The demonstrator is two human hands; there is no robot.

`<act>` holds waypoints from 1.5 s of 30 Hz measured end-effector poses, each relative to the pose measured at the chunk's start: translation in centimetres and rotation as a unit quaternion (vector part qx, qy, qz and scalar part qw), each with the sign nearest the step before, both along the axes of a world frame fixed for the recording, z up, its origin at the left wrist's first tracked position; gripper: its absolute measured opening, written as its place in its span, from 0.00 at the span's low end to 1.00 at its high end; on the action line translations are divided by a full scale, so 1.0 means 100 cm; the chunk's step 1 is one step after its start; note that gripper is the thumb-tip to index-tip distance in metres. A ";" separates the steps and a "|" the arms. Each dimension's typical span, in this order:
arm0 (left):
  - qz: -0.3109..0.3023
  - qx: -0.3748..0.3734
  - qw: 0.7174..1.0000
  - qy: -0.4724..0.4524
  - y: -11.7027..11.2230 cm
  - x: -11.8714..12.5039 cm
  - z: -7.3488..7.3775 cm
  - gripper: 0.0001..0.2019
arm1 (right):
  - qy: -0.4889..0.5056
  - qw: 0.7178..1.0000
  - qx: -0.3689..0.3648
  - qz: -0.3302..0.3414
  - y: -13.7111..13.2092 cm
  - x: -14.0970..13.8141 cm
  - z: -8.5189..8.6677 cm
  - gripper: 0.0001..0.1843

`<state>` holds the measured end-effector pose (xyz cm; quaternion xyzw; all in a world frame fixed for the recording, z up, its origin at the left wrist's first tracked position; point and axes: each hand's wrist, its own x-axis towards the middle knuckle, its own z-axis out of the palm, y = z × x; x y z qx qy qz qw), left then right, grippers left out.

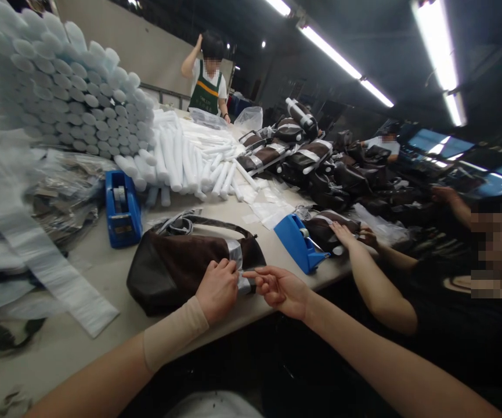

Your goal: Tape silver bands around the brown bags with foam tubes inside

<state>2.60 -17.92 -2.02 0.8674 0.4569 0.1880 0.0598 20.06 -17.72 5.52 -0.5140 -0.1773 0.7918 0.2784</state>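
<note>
A dark brown handbag (pixel 172 264) lies on its side in front of me, its strap looped along the far side. Around its right part runs a shiny, pale plastic band (pixel 235 251). My left hand (pixel 219 290) rests on the bag with curled fingers, closed at the edge of this band. From the right, my right hand (pixel 283 290) reaches in, its index finger stretched out to touch the band and the other fingers loosely bent. Nothing shows in its palm. A blue tape dispenser (pixel 123 217) stands behind the bag at the left, and another blue dispenser (pixel 298 244) is at the right.
White foam rolls (pixel 181 157) lie behind the bag, beneath a tall stack of foam tubes (pixel 76 93). Plastic strips (pixel 50 261) cover the left side. Wrapped bags (pixel 307 151) pile up at the back right. A co-worker's hand (pixel 344 235) touches another bag nearby; another person stands behind the table.
</note>
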 end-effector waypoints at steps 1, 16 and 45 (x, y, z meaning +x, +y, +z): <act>-0.002 0.003 1.000 0.003 0.000 0.000 0.000 0.10 | -0.059 0.996 0.066 0.032 -0.002 0.002 -0.002 0.11; 0.004 -0.016 1.000 0.014 0.000 -0.001 0.002 0.11 | -0.517 0.579 0.579 0.249 0.015 0.000 -0.045 0.04; 0.043 -0.043 0.997 -0.047 0.000 0.001 -0.003 0.24 | -0.569 0.421 0.607 0.360 -0.012 0.002 -0.056 0.45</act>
